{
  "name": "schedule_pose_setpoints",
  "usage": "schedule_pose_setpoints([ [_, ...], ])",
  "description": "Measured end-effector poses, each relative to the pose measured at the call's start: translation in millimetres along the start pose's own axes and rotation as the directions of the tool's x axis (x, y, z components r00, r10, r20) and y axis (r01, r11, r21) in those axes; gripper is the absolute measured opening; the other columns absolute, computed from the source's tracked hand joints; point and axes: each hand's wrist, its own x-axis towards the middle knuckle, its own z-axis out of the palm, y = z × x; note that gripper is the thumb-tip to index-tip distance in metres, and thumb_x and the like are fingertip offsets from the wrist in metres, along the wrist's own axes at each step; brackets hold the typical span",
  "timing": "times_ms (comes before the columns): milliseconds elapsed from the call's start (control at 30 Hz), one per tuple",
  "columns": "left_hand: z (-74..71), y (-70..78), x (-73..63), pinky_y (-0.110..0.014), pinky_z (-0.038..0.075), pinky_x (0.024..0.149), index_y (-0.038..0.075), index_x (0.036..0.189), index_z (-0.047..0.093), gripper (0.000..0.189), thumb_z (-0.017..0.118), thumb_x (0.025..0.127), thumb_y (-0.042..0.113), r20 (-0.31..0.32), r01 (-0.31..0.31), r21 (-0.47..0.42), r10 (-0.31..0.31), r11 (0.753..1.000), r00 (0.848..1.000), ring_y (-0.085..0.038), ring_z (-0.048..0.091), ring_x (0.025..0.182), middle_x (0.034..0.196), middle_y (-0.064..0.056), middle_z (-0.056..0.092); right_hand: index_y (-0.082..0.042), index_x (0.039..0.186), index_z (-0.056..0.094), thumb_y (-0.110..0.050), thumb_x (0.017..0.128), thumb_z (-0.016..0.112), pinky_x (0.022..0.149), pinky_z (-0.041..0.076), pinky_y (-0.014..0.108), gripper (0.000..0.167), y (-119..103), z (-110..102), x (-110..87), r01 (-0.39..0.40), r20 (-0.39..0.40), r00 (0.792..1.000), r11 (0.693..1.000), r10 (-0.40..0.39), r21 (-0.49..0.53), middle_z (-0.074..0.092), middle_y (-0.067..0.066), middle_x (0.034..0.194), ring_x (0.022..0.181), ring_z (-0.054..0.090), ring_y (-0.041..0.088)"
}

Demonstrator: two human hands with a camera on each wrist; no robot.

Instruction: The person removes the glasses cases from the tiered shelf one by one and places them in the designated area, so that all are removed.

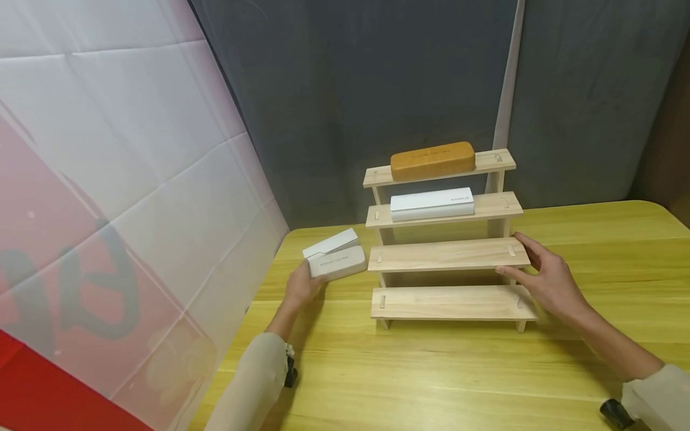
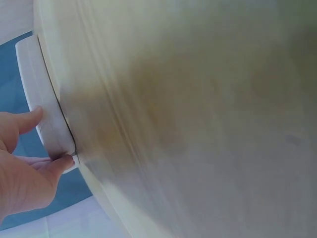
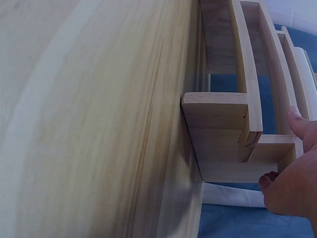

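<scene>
On the left side of the table, my left hand [image 1: 303,285] holds the near end of an off-white glasses case [image 1: 338,263], which lies flat on the tabletop in the left wrist view. Directly behind that case lies a white slim case [image 1: 330,243]. My right hand [image 1: 555,281] grips the right end of a lower board on a four-step wooden display rack [image 1: 447,256], thumb at the front edge and fingers behind. The rack carries an orange-brown glasses case [image 1: 433,161] on its top board and a white folding glasses case [image 1: 432,204] on the second.
The yellow wood-grain table [image 1: 409,377] runs under everything. A dark grey curtain [image 1: 350,108] hangs behind the rack. At the left stands a pale printed sheet [image 1: 135,143] with creases, alongside the table edge.
</scene>
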Motion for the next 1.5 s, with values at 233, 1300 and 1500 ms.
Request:
schedule_pose_setpoints([
  [233, -1.6, 1.1, 4.2, -0.057, 0.049, 0.108, -0.01, 0.134, 0.056, 0.051, 0.078, 0.097, 0.016, 0.036, 0.037, 0.0, -0.037, 0.999, 0.999, -0.048, 0.062, 0.121, 0.129, -0.033, 0.066, 0.0, 0.167, 0.027, -0.027, 0.1, 0.078, 0.097, 0.027, -0.005, 0.088, 0, 1, 0.3, 0.007, -0.002, 1.0, 1.0, -0.007, 0.008, 0.03, 0.035, 0.164, 0.148, 0.032, 0.057],
  [1300, -15.4, -0.5, 14.7, -0.058, 0.037, 0.12, -0.008, 0.155, 0.043, 0.079, 0.079, 0.097, 0.032, -0.129, 0.063, -0.099, -0.075, 0.993, 0.989, -0.05, 0.046, 0.143, 0.156, -0.03, 0.048, -0.005, 0.169, 0.023, -0.032, 0.101, 0.077, 0.12, 0.038, 0.044, 0.091, -1, 0, -0.3, -0.029, 0.018, 0.999, 0.999, 0.029, -0.018, 0.026, 0.034, 0.167, 0.148, 0.031, 0.059],
  [1500, -17.0, 2.1, 16.1, -0.058, 0.037, 0.12, -0.007, 0.158, 0.039, 0.086, 0.08, 0.097, 0.037, -0.155, 0.057, -0.114, -0.075, 0.992, 0.985, -0.048, 0.045, 0.144, 0.159, -0.03, 0.045, -0.006, 0.17, 0.019, -0.034, 0.101, 0.077, 0.12, 0.036, 0.05, 0.094, -1, -1, 1.1, -0.057, 0.032, 0.998, 0.998, 0.057, -0.007, 0.022, 0.031, 0.169, 0.149, 0.029, 0.057],
])
